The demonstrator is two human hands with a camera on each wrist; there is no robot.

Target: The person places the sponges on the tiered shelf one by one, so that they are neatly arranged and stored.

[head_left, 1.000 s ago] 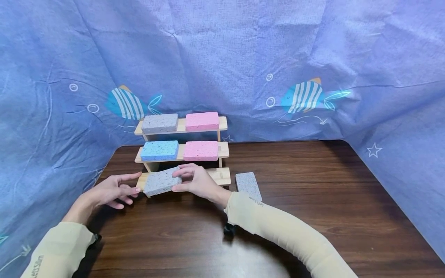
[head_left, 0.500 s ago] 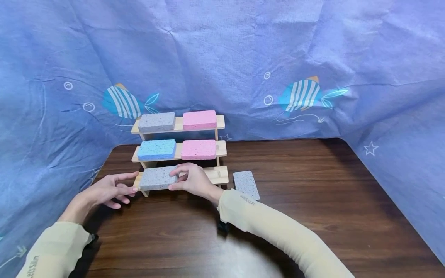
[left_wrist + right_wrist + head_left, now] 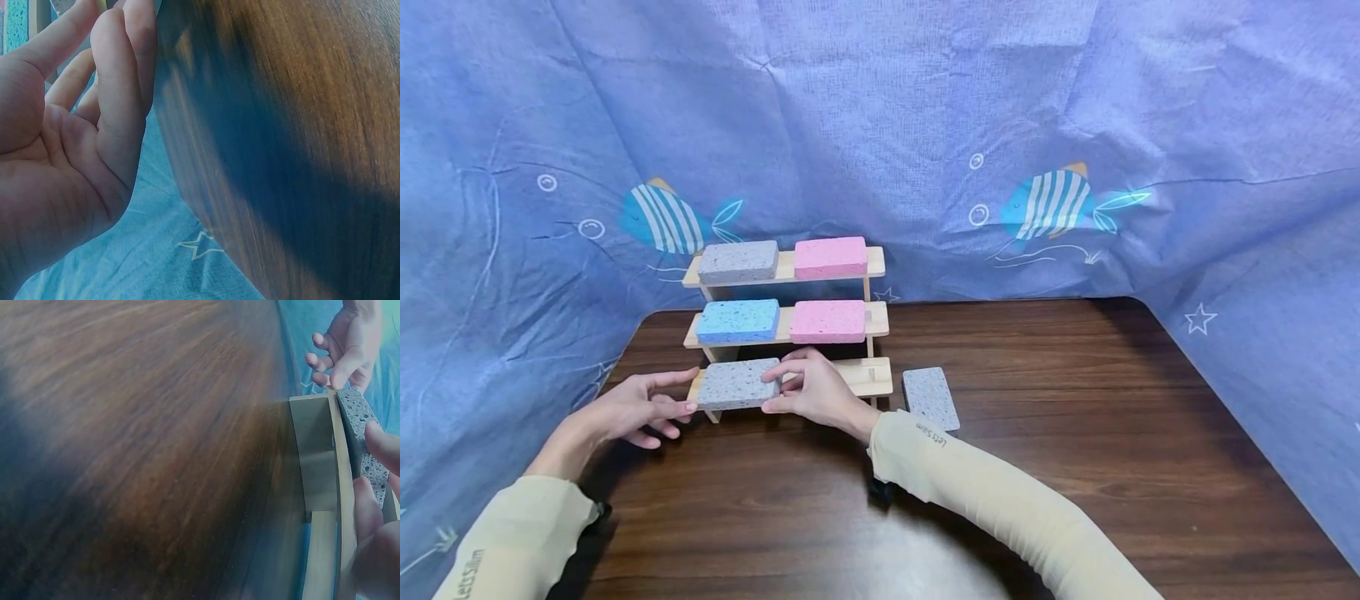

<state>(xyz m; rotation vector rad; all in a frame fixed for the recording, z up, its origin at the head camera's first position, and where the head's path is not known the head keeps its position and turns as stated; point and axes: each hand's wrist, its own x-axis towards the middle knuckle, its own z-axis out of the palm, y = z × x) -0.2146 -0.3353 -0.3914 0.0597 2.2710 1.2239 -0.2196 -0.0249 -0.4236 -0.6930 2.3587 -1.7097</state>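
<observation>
A brown desk (image 3: pixel 1075 400) carries a three-tier wooden rack (image 3: pixel 786 265). The left hand (image 3: pixel 625 408), fingers loosely extended, touches the lowest tier's left end. The right hand (image 3: pixel 816 392) pinches the right end of a grey sponge (image 3: pixel 737 383) on that tier. A second sponge (image 3: pixel 931 398) lies on the desk, right of the rack.

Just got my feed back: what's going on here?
A person's right hand grips a gray sponge by its right end at the left of the bottom shelf of a wooden rack. Their left hand touches that shelf's left end. The upper shelves hold a blue sponge, two pink sponges and another gray sponge. A third gray sponge lies on the table, right of the rack.
</observation>
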